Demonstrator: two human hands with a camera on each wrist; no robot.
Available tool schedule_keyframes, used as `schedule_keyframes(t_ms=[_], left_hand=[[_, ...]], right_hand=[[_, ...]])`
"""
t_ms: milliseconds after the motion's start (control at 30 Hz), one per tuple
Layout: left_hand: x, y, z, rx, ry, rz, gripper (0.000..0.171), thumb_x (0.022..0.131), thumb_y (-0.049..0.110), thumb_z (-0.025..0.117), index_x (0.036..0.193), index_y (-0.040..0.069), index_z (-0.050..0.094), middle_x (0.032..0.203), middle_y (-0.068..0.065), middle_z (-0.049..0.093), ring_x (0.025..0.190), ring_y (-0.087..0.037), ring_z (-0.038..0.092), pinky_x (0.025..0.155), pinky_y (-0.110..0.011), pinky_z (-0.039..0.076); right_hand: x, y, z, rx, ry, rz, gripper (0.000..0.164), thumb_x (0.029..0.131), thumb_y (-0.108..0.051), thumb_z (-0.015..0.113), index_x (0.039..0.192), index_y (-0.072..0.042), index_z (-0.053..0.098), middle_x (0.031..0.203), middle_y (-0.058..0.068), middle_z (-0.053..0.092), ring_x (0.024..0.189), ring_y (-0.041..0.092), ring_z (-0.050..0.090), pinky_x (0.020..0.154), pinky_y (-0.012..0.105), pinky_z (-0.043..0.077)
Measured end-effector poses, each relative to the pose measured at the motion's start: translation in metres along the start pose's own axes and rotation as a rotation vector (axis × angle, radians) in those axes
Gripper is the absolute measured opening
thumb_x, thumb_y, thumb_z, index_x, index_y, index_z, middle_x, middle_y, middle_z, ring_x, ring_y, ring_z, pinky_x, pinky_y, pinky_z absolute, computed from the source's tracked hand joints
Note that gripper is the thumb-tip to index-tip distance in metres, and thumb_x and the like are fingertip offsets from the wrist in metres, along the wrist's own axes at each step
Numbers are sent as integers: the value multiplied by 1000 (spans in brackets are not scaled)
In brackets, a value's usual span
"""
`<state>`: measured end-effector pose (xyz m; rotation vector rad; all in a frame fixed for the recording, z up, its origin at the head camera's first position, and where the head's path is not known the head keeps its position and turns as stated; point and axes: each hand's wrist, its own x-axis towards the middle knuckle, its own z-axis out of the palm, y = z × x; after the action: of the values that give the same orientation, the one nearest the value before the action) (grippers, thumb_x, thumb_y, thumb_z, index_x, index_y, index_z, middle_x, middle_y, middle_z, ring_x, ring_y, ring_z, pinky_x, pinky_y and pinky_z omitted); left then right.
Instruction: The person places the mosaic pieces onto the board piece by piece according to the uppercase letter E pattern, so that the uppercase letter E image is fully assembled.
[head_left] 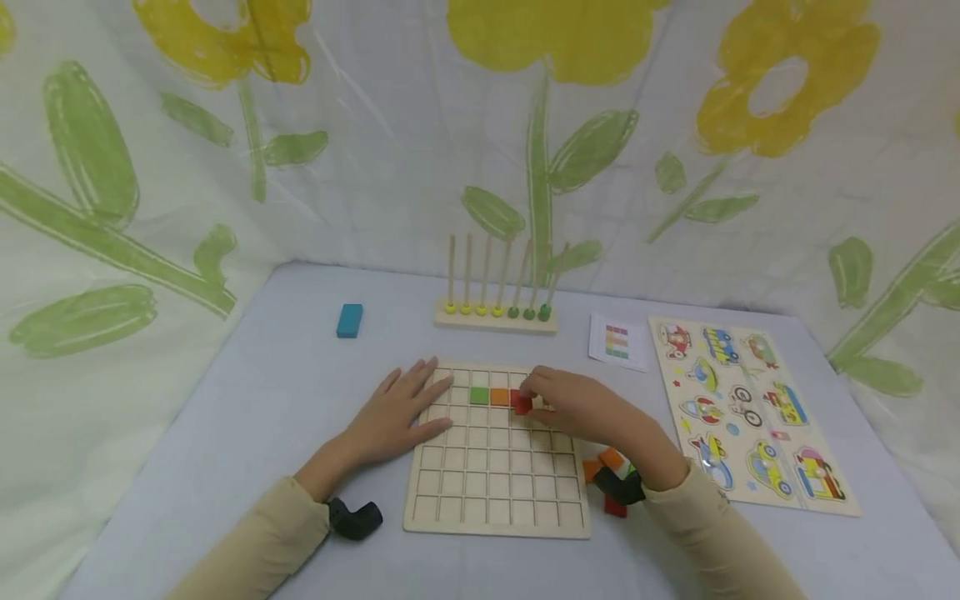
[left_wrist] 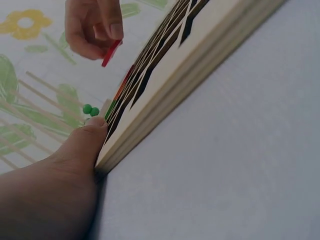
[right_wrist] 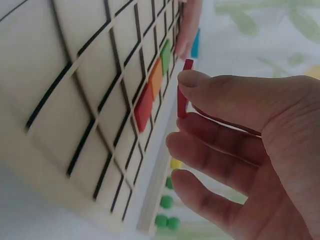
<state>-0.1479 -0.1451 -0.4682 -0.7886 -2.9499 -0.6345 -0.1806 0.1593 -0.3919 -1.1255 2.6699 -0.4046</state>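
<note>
A wooden grid board [head_left: 498, 517] lies flat on the table. In one of its upper rows sit a green tile [head_left: 479, 396], an orange tile [head_left: 499, 397] and a red tile [right_wrist: 143, 108], side by side. Between thumb and forefinger my right hand [head_left: 577, 406] pinches a second red tile [right_wrist: 182, 102], held on edge just above the board; its other fingers are loosely bent. My left hand [head_left: 390, 419] rests at the board's left edge with fingers spread, fingertips over the upper left squares. Its thumb [left_wrist: 90, 132] lies along the rim in the left wrist view.
Loose tiles [head_left: 616, 507] in red, orange and green lie right of the board, partly under my right wrist. Behind stands a peg rack [head_left: 495, 322] with yellow and green beads. A pattern card [head_left: 618, 343] and vehicle puzzle [head_left: 738, 450] lie right, a blue block [head_left: 349, 320] back left.
</note>
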Motion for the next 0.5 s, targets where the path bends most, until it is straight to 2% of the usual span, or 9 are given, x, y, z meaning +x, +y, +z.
schedule_keyframes(t_ms=[200, 500], left_hand=[[-1, -1, 2, 16, 33, 14, 67, 94, 59, 45, 149, 22, 35, 159, -9, 22, 147, -27, 17, 117, -53, 13], [-3, -2, 4, 17, 41, 12, 67, 94, 60, 43, 150, 24, 34, 159, -8, 21, 147, -26, 17, 117, -51, 12]], right_hand=[[22, -14, 13, 47, -20, -20, 12, 91, -30, 67, 100, -23, 62, 93, -16, 55, 80, 3, 51, 72, 22, 47], [37, -27, 23, 15, -16, -69, 9, 93, -29, 64, 99, -22, 64, 95, -14, 56, 79, 3, 51, 71, 22, 47]])
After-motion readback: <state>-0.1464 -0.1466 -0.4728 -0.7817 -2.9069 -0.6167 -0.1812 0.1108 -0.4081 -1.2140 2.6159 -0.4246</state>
